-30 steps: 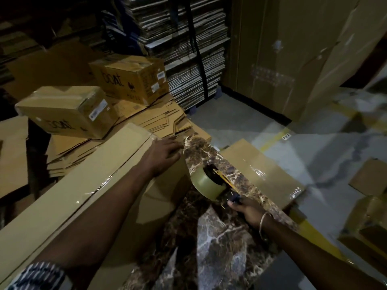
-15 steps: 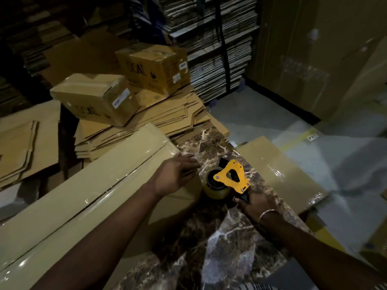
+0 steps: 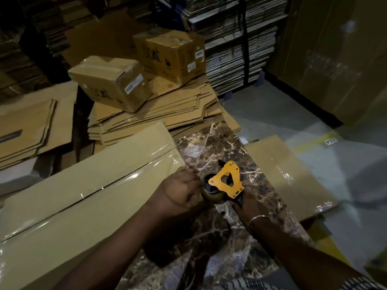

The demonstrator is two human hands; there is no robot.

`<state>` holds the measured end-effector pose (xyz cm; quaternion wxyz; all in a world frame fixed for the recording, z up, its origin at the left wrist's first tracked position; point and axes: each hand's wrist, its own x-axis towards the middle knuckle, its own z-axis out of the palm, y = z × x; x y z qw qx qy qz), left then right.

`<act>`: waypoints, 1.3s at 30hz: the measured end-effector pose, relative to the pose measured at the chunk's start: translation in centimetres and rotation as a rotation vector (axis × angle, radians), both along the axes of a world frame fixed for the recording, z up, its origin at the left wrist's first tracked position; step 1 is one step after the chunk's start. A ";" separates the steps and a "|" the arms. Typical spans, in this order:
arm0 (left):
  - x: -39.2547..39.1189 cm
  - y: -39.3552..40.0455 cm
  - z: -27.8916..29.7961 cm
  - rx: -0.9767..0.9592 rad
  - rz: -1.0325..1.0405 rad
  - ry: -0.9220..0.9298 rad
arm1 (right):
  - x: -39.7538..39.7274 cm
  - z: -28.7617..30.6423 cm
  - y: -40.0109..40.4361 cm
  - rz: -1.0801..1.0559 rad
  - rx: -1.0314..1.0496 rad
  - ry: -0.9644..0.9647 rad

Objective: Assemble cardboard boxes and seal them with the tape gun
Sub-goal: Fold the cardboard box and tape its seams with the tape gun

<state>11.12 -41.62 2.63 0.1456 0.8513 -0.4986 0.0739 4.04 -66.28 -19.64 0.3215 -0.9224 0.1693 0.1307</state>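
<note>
A long flat cardboard box (image 3: 83,185) with a clear-taped seam lies on the brown marble table (image 3: 219,147), its end at the middle of the view. My left hand (image 3: 180,191) sits at that end with its fingers curled, pinching the tape right beside the roll. My right hand (image 3: 246,206) grips the handle of the yellow tape gun (image 3: 227,181), which stands on the marble with its roll against my left hand's fingers. What exactly my left fingertips hold is hidden.
A second taped flat box (image 3: 289,174) lies off the table's right side. A stack of flattened cartons (image 3: 157,116) behind carries two sealed brown boxes (image 3: 111,80) (image 3: 171,51). More flat cardboard (image 3: 31,130) lies left; tall bundles and a large cardboard wall stand behind.
The tape gun turned from lying with its roll up to standing with its yellow side up. My left hand slid off the box's end to the roll and curled its fingers.
</note>
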 end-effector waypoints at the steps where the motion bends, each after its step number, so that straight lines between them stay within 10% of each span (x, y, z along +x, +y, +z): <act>1: -0.4 0.1 -0.2 0.001 0.003 -0.020 | -0.2 1.6 0.3 -0.006 -0.025 0.007; 13: -4.1 0.6 -1.7 -0.144 0.284 -0.093 | 1.1 8.4 4.1 -0.205 -0.227 -0.187; 20: -4.6 -0.3 -2.4 -0.211 0.440 -0.170 | 6.1 16.9 9.3 -0.092 0.632 -0.566; 27: -4.7 -0.3 -2.1 -0.329 0.448 -0.177 | 10.2 20.3 12.2 0.068 1.226 -0.178; 36: -4.1 -0.8 1.6 -0.760 0.700 0.584 | 9.5 20.0 12.1 0.153 1.183 -0.105; 39: -2.6 -0.5 3.1 -0.817 0.746 0.590 | 9.1 20.6 11.9 0.165 1.108 -0.139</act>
